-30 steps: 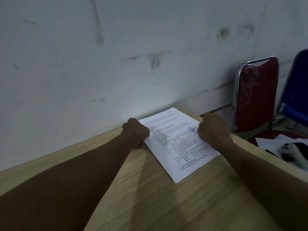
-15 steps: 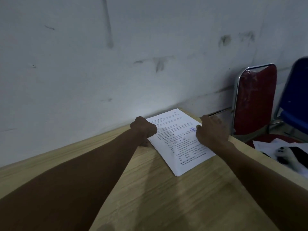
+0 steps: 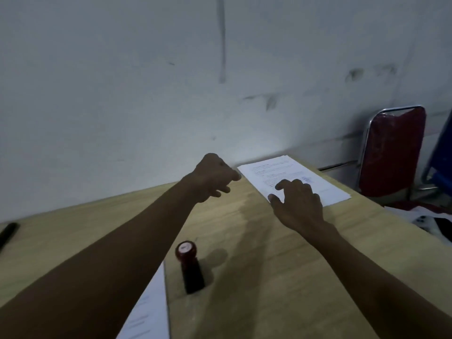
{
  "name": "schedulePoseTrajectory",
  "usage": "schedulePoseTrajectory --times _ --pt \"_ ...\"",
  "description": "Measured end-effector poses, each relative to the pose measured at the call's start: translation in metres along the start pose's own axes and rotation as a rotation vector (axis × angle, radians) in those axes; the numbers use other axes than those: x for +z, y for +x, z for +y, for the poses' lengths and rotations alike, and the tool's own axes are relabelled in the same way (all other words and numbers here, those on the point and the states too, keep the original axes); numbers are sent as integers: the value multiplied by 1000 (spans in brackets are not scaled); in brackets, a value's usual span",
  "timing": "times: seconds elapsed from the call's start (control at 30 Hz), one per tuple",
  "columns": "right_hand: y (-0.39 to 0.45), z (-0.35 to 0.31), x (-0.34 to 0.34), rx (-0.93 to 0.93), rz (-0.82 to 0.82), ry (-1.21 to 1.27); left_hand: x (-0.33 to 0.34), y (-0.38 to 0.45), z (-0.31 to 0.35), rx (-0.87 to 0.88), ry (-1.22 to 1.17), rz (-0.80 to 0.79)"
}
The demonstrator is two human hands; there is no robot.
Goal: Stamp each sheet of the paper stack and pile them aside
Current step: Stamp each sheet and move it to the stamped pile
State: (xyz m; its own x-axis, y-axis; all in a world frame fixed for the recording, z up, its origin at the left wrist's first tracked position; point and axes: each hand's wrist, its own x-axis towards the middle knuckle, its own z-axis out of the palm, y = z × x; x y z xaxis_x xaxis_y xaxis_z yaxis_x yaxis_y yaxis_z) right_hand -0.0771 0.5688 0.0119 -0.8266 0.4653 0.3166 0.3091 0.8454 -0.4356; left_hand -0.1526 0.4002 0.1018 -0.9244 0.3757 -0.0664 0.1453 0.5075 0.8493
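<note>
A: Change noted? 
B: Both hands have left the far white printed sheet pile [image 3: 293, 179]; left hand [image 3: 212, 177] loosely curled, empty; right hand [image 3: 297, 199] spread, withdrawing.

A: Implication? 
B: Sheet filed. Red-topped black stamp [image 3: 189, 266] stands near; unstamped white paper stack [image 3: 149, 311] near left, next.

Counting what is showing on and beside the pale wooden table [image 3: 281, 277]

Two bare hands are showing, left [image 3: 212, 177] and right [image 3: 298, 201]; two lots of white printed paper are lying, one [image 3: 325, 189] at centre right, one [image 3: 149, 311] at the bottom edge; one dark red round-topped stamp [image 3: 189, 265] is standing; two chairs are showing at right, red [image 3: 391, 152] and blue [image 3: 442, 152].
</note>
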Motion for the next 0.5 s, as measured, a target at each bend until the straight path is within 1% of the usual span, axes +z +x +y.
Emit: schedulePoseTrajectory --times 0.13,0.2,0.27,0.37,0.5 --pt "-47 -38 -11 -94 -49 177 -40 -63 -21 111 -24 121" --pt "-67 -56 -14 -147 -79 297 -56 -87 -34 158 -12 186" --pt "-88 -78 -15 -202 -129 360 -73 -114 -49 189 10 270" --pt "-112 -105 -13 -252 -208 305 -93 -145 -71 202 31 355" --pt "-131 -129 -5 -235 -230 128 -109 -181 -102 178 49 395"
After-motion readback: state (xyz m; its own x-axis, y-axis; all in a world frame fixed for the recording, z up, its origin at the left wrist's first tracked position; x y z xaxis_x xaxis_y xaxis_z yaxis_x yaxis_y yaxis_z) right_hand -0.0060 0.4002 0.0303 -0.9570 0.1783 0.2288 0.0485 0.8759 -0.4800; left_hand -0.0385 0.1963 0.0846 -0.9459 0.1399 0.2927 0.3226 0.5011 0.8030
